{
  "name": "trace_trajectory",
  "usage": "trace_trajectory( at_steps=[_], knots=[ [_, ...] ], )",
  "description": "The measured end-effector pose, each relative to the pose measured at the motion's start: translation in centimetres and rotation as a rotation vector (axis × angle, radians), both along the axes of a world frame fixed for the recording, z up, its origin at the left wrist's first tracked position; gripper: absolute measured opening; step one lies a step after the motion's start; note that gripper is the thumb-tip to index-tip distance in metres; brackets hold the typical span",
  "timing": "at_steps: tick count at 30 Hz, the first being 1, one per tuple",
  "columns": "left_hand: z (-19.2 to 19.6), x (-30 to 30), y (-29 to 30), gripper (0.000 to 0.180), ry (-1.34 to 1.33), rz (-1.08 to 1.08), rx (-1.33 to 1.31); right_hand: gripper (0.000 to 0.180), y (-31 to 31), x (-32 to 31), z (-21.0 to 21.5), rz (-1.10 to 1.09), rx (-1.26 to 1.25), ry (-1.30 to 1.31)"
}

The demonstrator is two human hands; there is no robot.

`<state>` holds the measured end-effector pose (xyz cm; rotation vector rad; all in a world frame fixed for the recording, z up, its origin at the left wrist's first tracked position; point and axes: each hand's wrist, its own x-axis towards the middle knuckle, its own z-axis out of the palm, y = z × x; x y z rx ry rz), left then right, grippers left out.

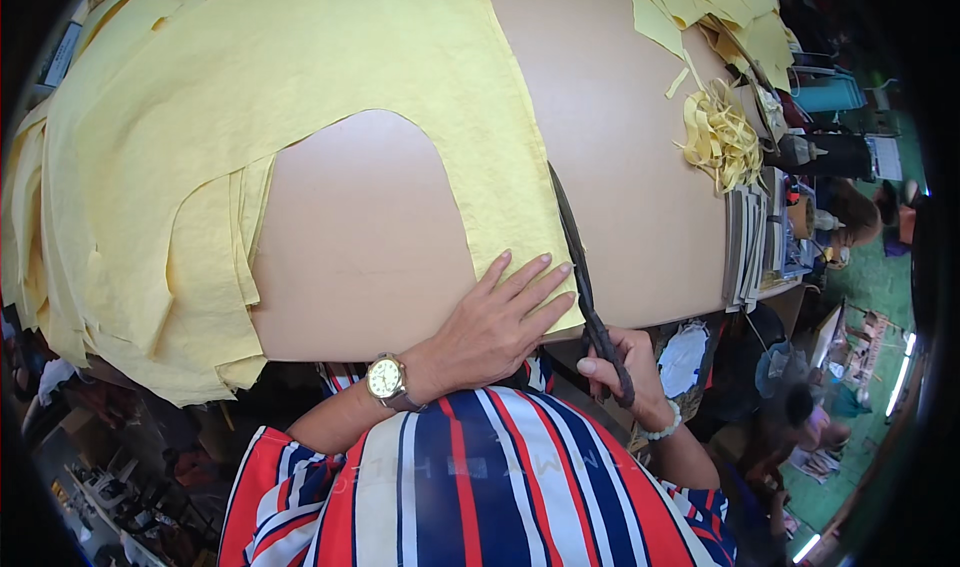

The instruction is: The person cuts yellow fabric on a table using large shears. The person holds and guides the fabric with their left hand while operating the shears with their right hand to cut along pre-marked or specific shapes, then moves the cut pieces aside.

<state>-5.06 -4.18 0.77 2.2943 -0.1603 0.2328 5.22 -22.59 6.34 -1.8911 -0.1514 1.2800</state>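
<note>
A stack of yellow fabric sheets [300, 77] lies over a tan table [620, 137], with a curved piece cut out of its near edge. My left hand [500, 317] presses flat on the fabric's near right corner, fingers spread; a gold watch is on that wrist. My right hand [620, 367] grips the handles of long dark scissors [575, 257] at the table's near edge. The blades run away from me along the fabric's right edge, and look nearly closed.
A tangle of yellow fabric strips [722, 137] and several yellow offcuts [720, 7] lie at the table's far right. A stack of flat grey boards [748, 242] stands at the right edge. Another person [810, 422] sits on the green floor below right.
</note>
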Motion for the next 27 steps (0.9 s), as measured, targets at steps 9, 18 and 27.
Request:
trace_trajectory(
  at_steps=[9,18,27],
  knots=[
    [0.0,-0.5,0.2,0.046,0.002,-0.045,-0.032,0.031,2.3,0.8,0.1,0.015,0.016,-0.041],
    [-0.1,-0.8,0.2,0.048,0.026,-0.061,-0.04,0.03,1.8,0.6,0.1,0.025,-0.035,-0.046],
    [-0.4,-1.0,0.2,0.046,0.015,-0.068,-0.033,0.031,1.1,0.3,0.0,0.068,-0.077,-0.088]
  ],
)
